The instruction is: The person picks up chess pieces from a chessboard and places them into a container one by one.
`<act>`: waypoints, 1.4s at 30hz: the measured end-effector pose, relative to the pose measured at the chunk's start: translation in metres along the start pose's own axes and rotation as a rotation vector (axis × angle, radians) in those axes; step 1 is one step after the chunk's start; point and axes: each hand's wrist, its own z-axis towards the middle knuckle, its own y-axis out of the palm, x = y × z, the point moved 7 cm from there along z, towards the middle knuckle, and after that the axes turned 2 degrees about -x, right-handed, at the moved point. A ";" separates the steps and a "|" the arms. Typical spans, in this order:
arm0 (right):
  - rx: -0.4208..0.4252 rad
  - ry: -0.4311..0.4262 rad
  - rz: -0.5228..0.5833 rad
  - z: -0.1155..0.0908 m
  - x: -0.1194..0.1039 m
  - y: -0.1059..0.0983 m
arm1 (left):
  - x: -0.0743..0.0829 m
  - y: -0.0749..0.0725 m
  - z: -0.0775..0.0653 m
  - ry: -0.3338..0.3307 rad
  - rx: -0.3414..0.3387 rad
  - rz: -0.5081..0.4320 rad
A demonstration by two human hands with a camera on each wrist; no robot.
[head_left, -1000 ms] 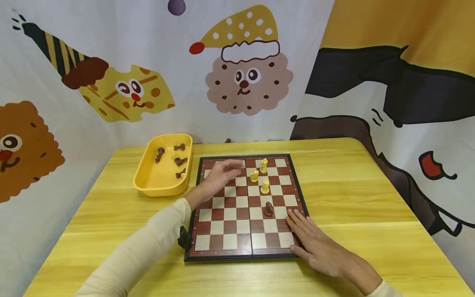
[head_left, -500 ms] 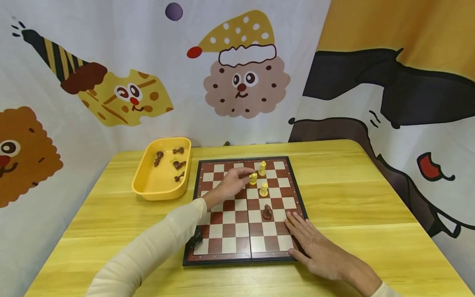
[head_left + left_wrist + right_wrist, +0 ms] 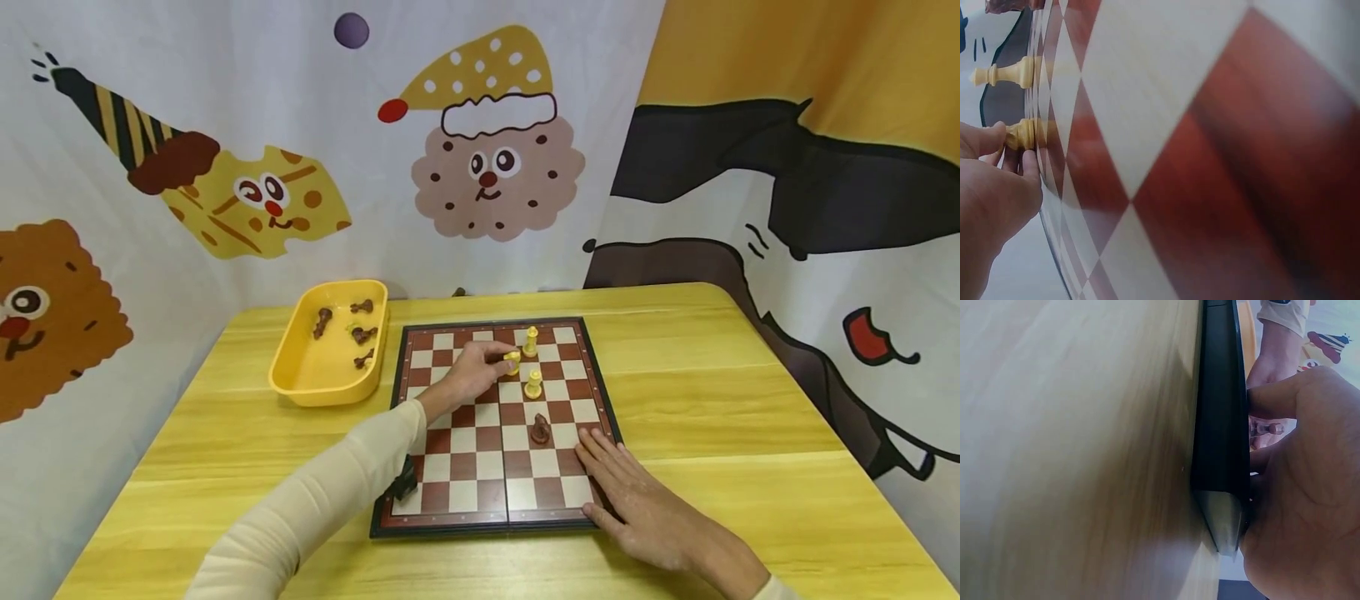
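A red-and-white chessboard (image 3: 480, 442) with a black rim lies on the table. Over its far half, my left hand (image 3: 474, 372) pinches a pale yellow knight (image 3: 512, 364) between thumb and fingers; in the left wrist view this knight's base (image 3: 1026, 134) is at the board surface. Close by stand a taller pale piece (image 3: 531, 342) and a pale rook (image 3: 533, 384). A dark brown knight (image 3: 540, 429) stands nearer to me. My right hand (image 3: 648, 504) rests flat with spread fingers on the board's right edge, holding no piece.
A yellow tray (image 3: 281, 371) with several brown pieces (image 3: 322, 322) lying in it sits left of the board. Behind the table (image 3: 720, 375) hangs a cartoon-printed curtain (image 3: 247, 50). A black wrist device (image 3: 405, 479) shows beside my left sleeve.
My left hand has moved right and slightly toward me across the board, and its fingers have closed on the pale knight. My right hand has stayed in place.
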 end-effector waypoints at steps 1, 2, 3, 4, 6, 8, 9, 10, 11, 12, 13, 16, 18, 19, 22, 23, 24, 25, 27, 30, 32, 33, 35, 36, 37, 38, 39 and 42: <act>0.001 0.003 -0.001 0.000 0.000 0.000 | 0.000 0.000 0.000 0.006 0.004 0.009; 0.002 0.006 -0.002 0.000 0.000 0.000 | 0.000 0.000 0.000 0.012 0.007 0.017; 0.003 0.007 -0.001 0.000 0.000 0.000 | 0.001 -0.001 0.000 0.019 0.012 0.024; 0.003 0.009 0.001 0.001 0.000 0.001 | 0.000 -0.001 0.000 0.024 0.015 0.031; 0.008 0.010 0.004 0.001 -0.001 0.001 | 0.001 -0.003 -0.001 0.036 0.019 0.041; 0.018 0.003 0.001 0.000 -0.002 0.001 | 0.001 -0.004 -0.002 0.040 0.023 0.047; 0.021 -0.001 0.000 0.000 -0.002 0.002 | 0.000 -0.004 -0.002 0.040 0.020 0.046; 0.022 -0.002 0.000 -0.001 -0.002 0.003 | -0.001 -0.004 -0.003 0.039 0.017 0.047; 0.023 -0.005 -0.003 -0.001 -0.003 0.004 | -0.002 -0.003 -0.004 0.040 0.011 0.043; 0.025 -0.008 -0.006 -0.002 -0.003 0.004 | -0.002 -0.004 -0.005 0.039 0.011 0.042; 0.025 -0.011 -0.009 -0.002 -0.004 0.005 | -0.003 -0.004 -0.005 0.041 0.013 0.041; 0.027 -0.013 -0.018 -0.002 -0.004 0.006 | 0.000 -0.007 -0.006 0.052 0.018 0.032; 0.039 -0.015 -0.030 -0.002 -0.004 0.005 | 0.003 -0.009 -0.006 0.067 0.025 0.034; 0.042 -0.016 -0.036 -0.002 -0.004 0.005 | 0.005 -0.010 -0.006 0.074 0.024 0.036; 0.048 -0.013 -0.046 -0.003 -0.004 0.005 | 0.006 -0.013 -0.005 0.080 0.019 0.043; 0.047 -0.012 -0.046 -0.003 -0.004 0.005 | 0.005 -0.014 -0.005 0.074 0.019 0.042; 0.046 -0.010 -0.047 -0.002 -0.003 0.005 | 0.004 -0.016 -0.005 0.070 0.022 0.043; 0.045 -0.008 -0.048 -0.002 -0.003 0.005 | 0.003 -0.018 -0.005 0.065 0.026 0.038; 0.042 -0.005 -0.049 -0.001 -0.003 0.006 | 0.003 -0.023 -0.006 0.061 0.036 0.029; 0.036 -0.003 -0.050 0.000 -0.003 0.006 | 0.002 -0.031 -0.007 0.063 0.046 0.024; 0.028 -0.005 -0.052 0.000 -0.003 0.006 | 0.001 -0.037 -0.009 0.061 0.060 0.023; 0.025 -0.003 -0.051 0.000 -0.003 0.005 | 0.001 -0.040 -0.009 0.065 0.067 0.031; 0.016 0.002 -0.050 0.000 -0.002 0.004 | 0.000 -0.047 -0.011 0.069 0.084 0.034; 0.015 0.003 -0.050 0.000 -0.002 0.004 | 0.000 -0.051 -0.013 0.074 0.094 0.041; 0.013 0.004 -0.052 0.001 -0.002 0.003 | -0.001 -0.055 -0.014 0.075 0.105 0.041; 0.013 0.004 -0.054 0.001 -0.002 0.002 | -0.002 -0.058 -0.015 0.077 0.114 0.043; 0.014 0.006 -0.051 0.001 -0.002 0.002 | -0.002 -0.062 -0.017 0.078 0.123 0.050; 0.020 0.001 -0.054 0.000 -0.002 0.001 | -0.006 -0.072 -0.020 0.061 0.140 0.034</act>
